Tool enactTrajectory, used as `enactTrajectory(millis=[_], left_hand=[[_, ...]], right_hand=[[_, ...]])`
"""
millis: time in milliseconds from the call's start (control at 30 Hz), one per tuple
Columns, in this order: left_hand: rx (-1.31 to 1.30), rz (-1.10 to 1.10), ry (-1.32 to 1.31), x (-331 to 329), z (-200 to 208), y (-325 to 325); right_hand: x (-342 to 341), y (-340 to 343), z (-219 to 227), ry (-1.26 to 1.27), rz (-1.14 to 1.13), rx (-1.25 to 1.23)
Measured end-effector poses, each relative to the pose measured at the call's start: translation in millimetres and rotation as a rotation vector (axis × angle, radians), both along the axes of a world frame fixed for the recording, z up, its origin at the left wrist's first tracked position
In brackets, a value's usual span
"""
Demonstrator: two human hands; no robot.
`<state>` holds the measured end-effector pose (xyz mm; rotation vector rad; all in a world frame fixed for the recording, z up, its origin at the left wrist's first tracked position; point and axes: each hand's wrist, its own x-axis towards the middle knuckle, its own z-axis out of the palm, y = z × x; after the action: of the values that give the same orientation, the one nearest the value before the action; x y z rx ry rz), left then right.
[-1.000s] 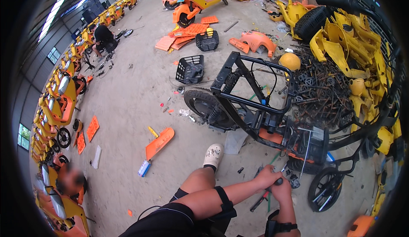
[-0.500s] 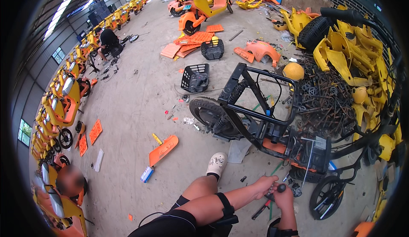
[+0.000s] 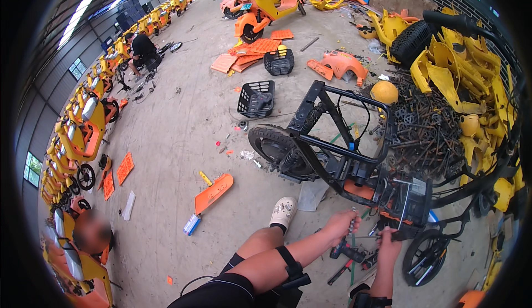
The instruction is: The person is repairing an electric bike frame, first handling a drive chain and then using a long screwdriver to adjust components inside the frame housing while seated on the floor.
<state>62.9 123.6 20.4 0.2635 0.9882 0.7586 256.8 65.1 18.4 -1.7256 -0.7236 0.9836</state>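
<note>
My left hand [image 3: 339,224] is closed around a small silver metal piece [image 3: 352,222], whose kind I cannot make out. To its right, my right hand [image 3: 389,242] grips what looks like a screwdriver, its thin shaft [image 3: 367,236] pointing left toward my left hand. Both hands are just in front of the stripped scooter frame [image 3: 313,161], near its footboard area with a black box-like part [image 3: 411,203]. On the floor below them lies a cordless drill [image 3: 348,251], partly hidden by my right arm. Beside it is a red-and-black hand tool [image 3: 339,272].
A loose wheel [image 3: 424,257] is right of my hands. Dark metal parts [image 3: 424,136] and yellow panels [image 3: 443,75] are heaped beyond the frame. An orange panel [image 3: 213,193] and a spray can [image 3: 192,225] lie left. Yellow scooters [image 3: 83,136] line the left side; a person [image 3: 142,50] crouches there.
My hands have moved apart, the left slightly up, the right up and to the right. The screwdriver's shaft now shows between them, and the drill has come into sight below.
</note>
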Motion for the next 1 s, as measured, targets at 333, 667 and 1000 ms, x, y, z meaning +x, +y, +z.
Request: enactTrajectory(millis=[333, 667, 1000], left_hand=[[0.156, 0.089, 0.152, -6.1, 10.7, 14.7], [0.173, 0.057, 0.195, 16.2, -7.4, 10.1], [0.263, 0.207, 0.054, 32.3, 6.1, 23.4]], right_hand=[[76.9, 2.1, 6.9, 0.810, -0.489, 0.293], [64.1, 4.6, 8.3, 0.950, -0.454, 0.307], [71.0, 8.7, 27.7, 0.987, -0.458, 0.404]])
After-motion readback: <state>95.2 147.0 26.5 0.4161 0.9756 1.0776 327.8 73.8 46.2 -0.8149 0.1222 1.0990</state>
